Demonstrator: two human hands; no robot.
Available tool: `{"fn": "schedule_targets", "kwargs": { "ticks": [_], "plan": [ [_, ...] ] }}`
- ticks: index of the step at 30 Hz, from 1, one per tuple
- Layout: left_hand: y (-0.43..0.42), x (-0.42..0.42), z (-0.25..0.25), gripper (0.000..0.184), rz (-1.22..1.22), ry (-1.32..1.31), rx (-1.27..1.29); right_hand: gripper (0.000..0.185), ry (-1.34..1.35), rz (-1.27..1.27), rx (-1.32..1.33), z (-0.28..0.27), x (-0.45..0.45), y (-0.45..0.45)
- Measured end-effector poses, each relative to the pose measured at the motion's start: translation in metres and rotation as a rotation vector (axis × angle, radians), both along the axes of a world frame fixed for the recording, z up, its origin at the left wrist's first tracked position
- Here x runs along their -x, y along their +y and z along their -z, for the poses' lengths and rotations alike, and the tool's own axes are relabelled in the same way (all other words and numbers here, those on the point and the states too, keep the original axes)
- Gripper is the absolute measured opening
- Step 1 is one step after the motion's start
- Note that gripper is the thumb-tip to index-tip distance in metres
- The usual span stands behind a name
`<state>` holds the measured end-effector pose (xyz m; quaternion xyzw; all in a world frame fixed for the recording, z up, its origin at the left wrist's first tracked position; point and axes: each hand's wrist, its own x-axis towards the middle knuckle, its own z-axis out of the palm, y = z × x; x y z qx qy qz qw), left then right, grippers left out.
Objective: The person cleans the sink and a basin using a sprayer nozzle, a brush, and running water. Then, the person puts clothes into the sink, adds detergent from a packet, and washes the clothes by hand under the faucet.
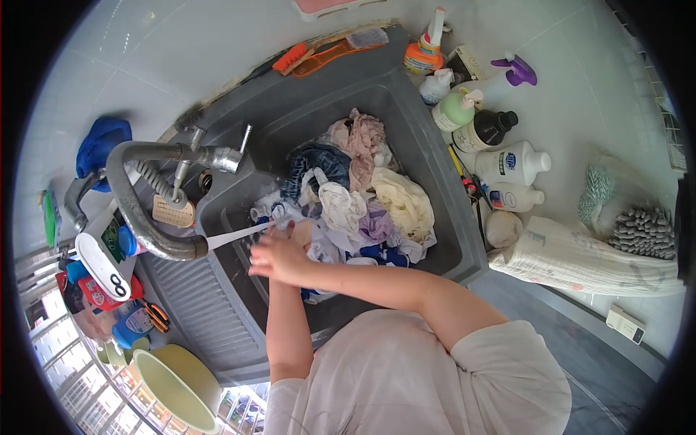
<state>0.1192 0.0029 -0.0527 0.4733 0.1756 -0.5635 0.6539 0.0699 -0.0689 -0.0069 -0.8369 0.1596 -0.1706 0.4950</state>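
Note:
My right hand [278, 258] is under the end of the running water [239, 235], crossed over my left forearm, its fingers somewhat apart with nothing seen in them. Only part of my left hand [301, 233] shows beyond it, close to the wet clothes; its fingers are mostly hidden. A pile of clothes lies in the grey sink [453, 210]: dark blue denim [325, 162], a pink piece [365, 138], a cream piece [403, 203], a white piece [341, 207] and a lilac piece [375, 223]. The curved metal faucet [125, 204] is left of my hands.
Bottles, including a green pump bottle [454, 112] and a white bottle [511, 164], line the right side. Brushes [337, 56] lie on the back rim. Left are a ribbed drainboard [199, 290], orange scissors [156, 316] and a yellow-green basin [177, 384].

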Motion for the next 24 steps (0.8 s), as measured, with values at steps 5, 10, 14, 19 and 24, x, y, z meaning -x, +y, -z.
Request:
{"fn": "schedule_targets", "kwargs": {
  "ticks": [5,10,14,19,24],
  "plan": [
    [-0.028,-0.006,0.025,0.042,0.006,0.107,0.136,0.035,-0.370,0.015,0.376,0.029,0.011,-0.034],
    [-0.035,-0.004,0.046,0.040,-0.002,0.212,0.306,0.036,0.015,0.106,0.238,0.025,0.012,-0.053],
    [-0.029,-0.018,0.067,0.038,-0.027,0.297,0.441,0.033,-0.286,0.186,0.196,0.020,0.019,-0.037],
    [-0.055,0.024,-0.009,0.033,-0.225,0.149,0.093,0.031,0.309,0.173,0.209,0.068,-0.014,-0.093],
    [-0.001,0.040,0.009,0.044,-0.440,0.246,-0.170,0.025,0.304,0.309,0.242,0.086,-0.009,-0.047]
  ]
}}
